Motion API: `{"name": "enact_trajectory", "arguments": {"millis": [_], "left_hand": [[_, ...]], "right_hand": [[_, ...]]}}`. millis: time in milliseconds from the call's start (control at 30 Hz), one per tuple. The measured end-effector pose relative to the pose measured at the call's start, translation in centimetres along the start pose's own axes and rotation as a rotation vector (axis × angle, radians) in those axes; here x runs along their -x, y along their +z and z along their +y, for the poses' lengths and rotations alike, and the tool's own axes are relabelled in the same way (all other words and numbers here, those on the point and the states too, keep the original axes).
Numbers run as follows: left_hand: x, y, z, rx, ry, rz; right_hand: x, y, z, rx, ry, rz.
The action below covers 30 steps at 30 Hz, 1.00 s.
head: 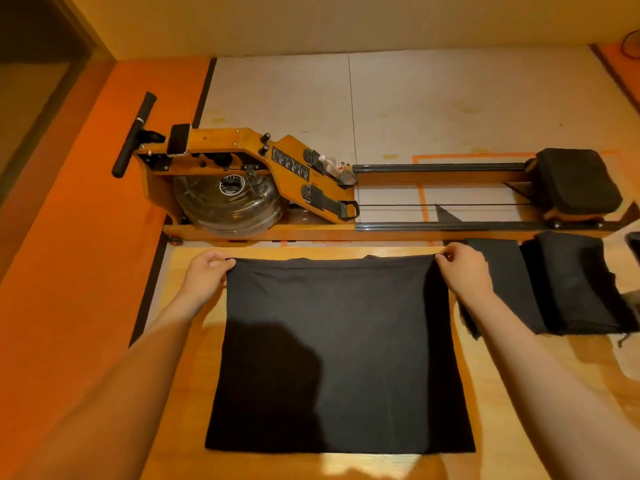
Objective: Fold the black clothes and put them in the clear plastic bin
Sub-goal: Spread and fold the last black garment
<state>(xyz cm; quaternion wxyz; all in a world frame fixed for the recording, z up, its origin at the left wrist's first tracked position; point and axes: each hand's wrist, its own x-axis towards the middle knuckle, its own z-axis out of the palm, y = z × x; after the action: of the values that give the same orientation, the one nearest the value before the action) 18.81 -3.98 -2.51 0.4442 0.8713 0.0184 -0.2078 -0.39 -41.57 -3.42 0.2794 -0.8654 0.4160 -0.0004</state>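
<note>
**Item under work.** The black garment (339,341) is lying spread flat on the wooden tabletop (502,420). Its near hem is running square across in front of the person, and its far edge is pulled straight.

**Hands.** The left hand (207,271) is pinching the far left corner, its fingers (225,264) curled onto the cloth. The right hand (464,271) is gripping the far right corner in the same way.

**Assessment.** Both corners are being held at once, most likely to keep the far edge taut and level. That would suit smoothing the panel or bringing this edge over toward the near hem. Folding of this piece appears to be at an early stage.

**Surroundings.**
- A pile of black clothes (571,289) is sitting on the tabletop to the right, just beside the right forearm. It is probably placed there for easy reach, but I cannot tell whether these pieces are finished or still waiting.
- The clear plastic bin is not showing in this view.
- A wooden rowing machine (263,174) is standing on the floor beyond the far edge, clear of the work.
</note>
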Motion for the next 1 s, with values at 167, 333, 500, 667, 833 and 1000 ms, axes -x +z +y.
{"name": "enact_trajectory", "arguments": {"millis": [167, 333, 500, 667, 833, 1000], "left_hand": [[-2.1, 0.8, -1.1, -0.033, -0.073, 0.057], [-3.0, 1.5, -1.3, -0.242, -0.035, 0.158], [-1.5, 4.3, 0.8, -0.599, 0.491, 0.000], [-1.3, 7.3, 1.1, -0.593, 0.554, -0.159], [-2.1, 7.6, 2.0, -0.605, 0.482, -0.193], [-3.9, 7.0, 4.2, -0.725, 0.179, -0.441]], "right_hand": [[-1.3, 1.6, 0.0, 0.046, 0.002, 0.015], [-1.3, 2.4, -1.1, 0.112, -0.104, 0.059], [-0.5, 4.0, -3.2, 0.192, -0.497, -0.098], [-0.3, 5.8, -4.2, 0.194, -0.574, -0.168], [-1.0, 5.5, -5.1, 0.243, -0.548, -0.198], [-2.3, 4.2, -5.9, 0.197, -0.494, -0.403]]}}
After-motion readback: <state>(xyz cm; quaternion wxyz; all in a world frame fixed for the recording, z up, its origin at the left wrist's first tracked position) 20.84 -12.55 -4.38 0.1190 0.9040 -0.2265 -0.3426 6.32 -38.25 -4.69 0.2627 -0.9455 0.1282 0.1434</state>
